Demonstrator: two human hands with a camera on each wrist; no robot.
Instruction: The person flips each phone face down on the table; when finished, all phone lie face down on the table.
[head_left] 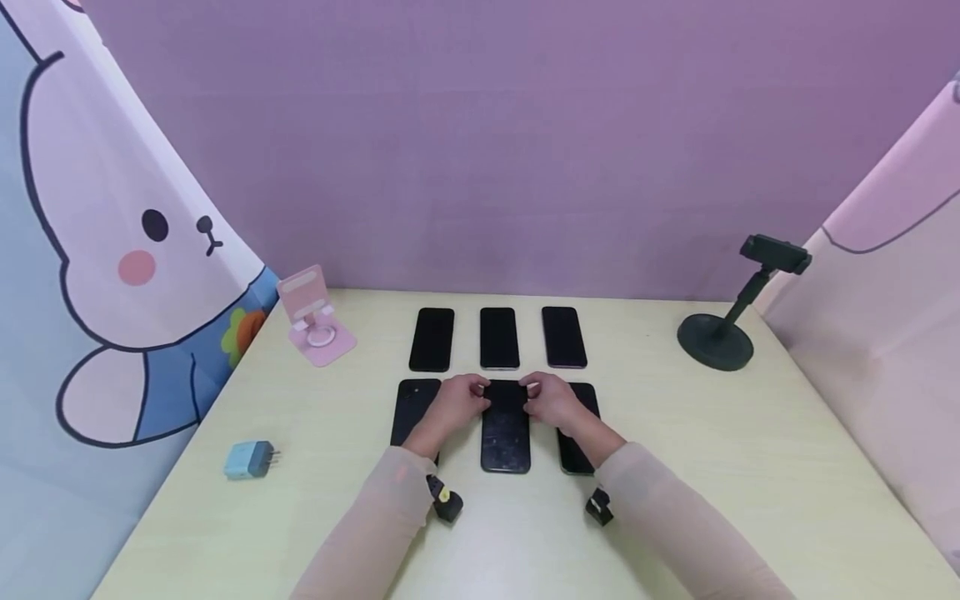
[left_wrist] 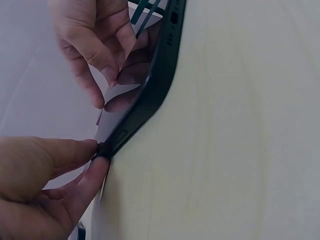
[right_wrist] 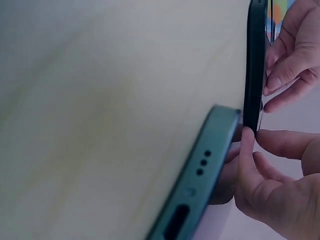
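- The left hand (head_left: 452, 406) grasps the middle front phone (head_left: 506, 437) at its far left corner; thumb and forefinger pinch the edge there;
- The right hand (head_left: 556, 403) pinches the same phone's far right corner between thumb and forefinger; the two sets of fingers face each other across it;
- The middle front phone lies between the fingers, its dark, glossy face upward and its length running from them toward the person; whether its far end is lifted off the worktop (head_left: 750, 467), I cannot tell;
- Just left of the left fingers, the front left phone (head_left: 408, 408) is partly covered by that hand and forearm;
- To the right of the right fingers, the front right phone (head_left: 576, 454) lies partly under the hand and wrist;
- Beyond the fingers lies a row of three dark phones: the back left phone (head_left: 432, 339), the back middle phone (head_left: 499, 337) and the back right phone (head_left: 564, 337);
- Well left of the left fingers and nearer the person sits a blue charger (head_left: 246, 460), prongs pointing right; farther off on that side stands a pink stand (head_left: 318, 343);
- Well right of the right fingers and beyond them, a dark stand (head_left: 716, 342) rises from its round base.
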